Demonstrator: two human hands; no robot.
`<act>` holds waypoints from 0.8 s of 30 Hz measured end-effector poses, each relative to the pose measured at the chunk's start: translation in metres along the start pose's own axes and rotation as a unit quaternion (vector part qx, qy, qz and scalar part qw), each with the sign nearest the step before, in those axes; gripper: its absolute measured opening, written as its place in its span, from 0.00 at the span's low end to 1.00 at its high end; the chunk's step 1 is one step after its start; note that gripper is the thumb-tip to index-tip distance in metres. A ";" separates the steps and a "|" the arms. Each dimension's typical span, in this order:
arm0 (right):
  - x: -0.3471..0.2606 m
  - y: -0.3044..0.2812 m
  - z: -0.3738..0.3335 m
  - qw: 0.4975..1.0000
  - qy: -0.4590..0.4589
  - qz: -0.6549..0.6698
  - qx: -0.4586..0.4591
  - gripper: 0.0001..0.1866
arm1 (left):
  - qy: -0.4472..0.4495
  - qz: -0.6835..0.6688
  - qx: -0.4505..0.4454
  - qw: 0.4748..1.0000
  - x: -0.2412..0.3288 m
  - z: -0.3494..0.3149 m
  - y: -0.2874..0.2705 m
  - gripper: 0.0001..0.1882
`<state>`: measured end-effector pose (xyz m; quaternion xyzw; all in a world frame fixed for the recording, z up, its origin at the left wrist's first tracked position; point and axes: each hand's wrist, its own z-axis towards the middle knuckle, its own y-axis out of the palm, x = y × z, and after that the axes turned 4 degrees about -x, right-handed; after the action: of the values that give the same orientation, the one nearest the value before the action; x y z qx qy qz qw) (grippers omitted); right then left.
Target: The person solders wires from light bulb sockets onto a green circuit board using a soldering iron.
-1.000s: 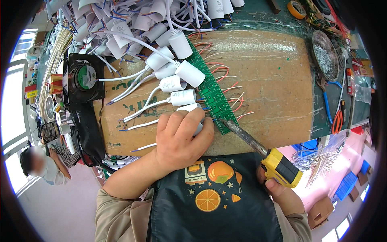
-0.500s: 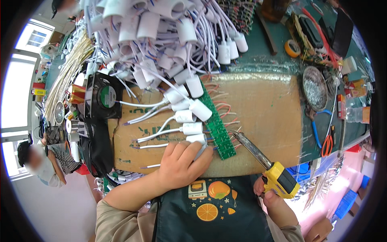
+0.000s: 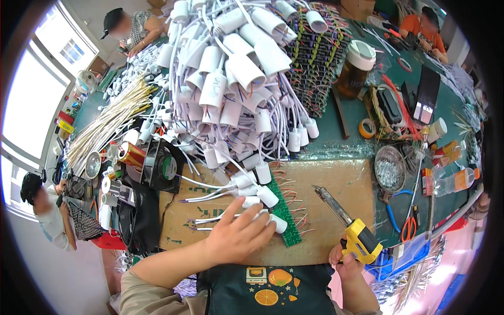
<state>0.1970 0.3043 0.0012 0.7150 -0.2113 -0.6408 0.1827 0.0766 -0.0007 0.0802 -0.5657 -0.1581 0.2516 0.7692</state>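
Note:
My left hand [image 3: 239, 236] lies over the cardboard with its fingers spread. Its fingertips are beside a white cylindrical lamp holder [image 3: 279, 223]; whether they touch it is unclear. More white lamp holders [image 3: 268, 196] with white cables sit along the left side of a narrow green circuit board [image 3: 286, 212]. Short red and white wires [image 3: 296, 209] stick out from the board's right side. My right hand [image 3: 346, 260] is closed round the handle of a yellow-and-black soldering gun [image 3: 362, 241]. Its metal tip points up and left, apart from the board.
Cardboard [image 3: 341, 205] covers the near bench. A tall heap of lamp holders [image 3: 231, 100] rises behind it, with a black fan [image 3: 160, 165] at left. On the right are a metal dish [image 3: 390, 168], blue-handled pliers [image 3: 394, 210] and scissors [image 3: 408, 228]. Other people sit around the bench.
The view has tipped up, showing more of the far bench. My left fingers have spread from the lamp holder they were closed around. The soldering gun's tip has moved away from the board's wires.

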 end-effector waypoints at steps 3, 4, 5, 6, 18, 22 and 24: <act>0.007 -0.005 0.001 1.000 -0.011 0.007 -0.003 0.35 | -0.023 -0.024 0.006 0.999 -0.011 0.003 0.012 0.19; 0.009 -0.009 0.001 1.000 -0.016 0.009 -0.010 0.35 | -0.023 -0.051 0.020 0.998 -0.015 0.006 0.011 0.19; 0.010 -0.010 0.004 1.000 -0.021 0.008 -0.014 0.35 | -0.024 -0.079 0.034 0.996 -0.020 0.008 0.008 0.20; 0.012 -0.011 0.005 0.999 -0.030 0.003 -0.015 0.35 | -0.001 -0.086 0.071 0.994 -0.026 0.012 0.004 0.21; 0.009 -0.004 0.010 0.999 -0.042 0.001 0.004 0.34 | 0.103 0.112 0.165 0.974 -0.120 0.171 -0.145 0.20; 0.006 0.003 0.013 0.998 -0.056 0.001 -0.001 0.34 | 0.187 0.331 0.072 0.922 -0.130 0.192 -0.165 0.16; 0.005 0.002 0.013 0.999 -0.053 0.001 0.002 0.34 | 0.174 0.295 -0.010 0.939 -0.136 0.201 -0.176 0.16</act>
<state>0.1845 0.3002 -0.0031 0.6799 -0.2226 -0.6776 0.1705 -0.1049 0.0401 0.3154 -0.6293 0.1498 0.3635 0.6704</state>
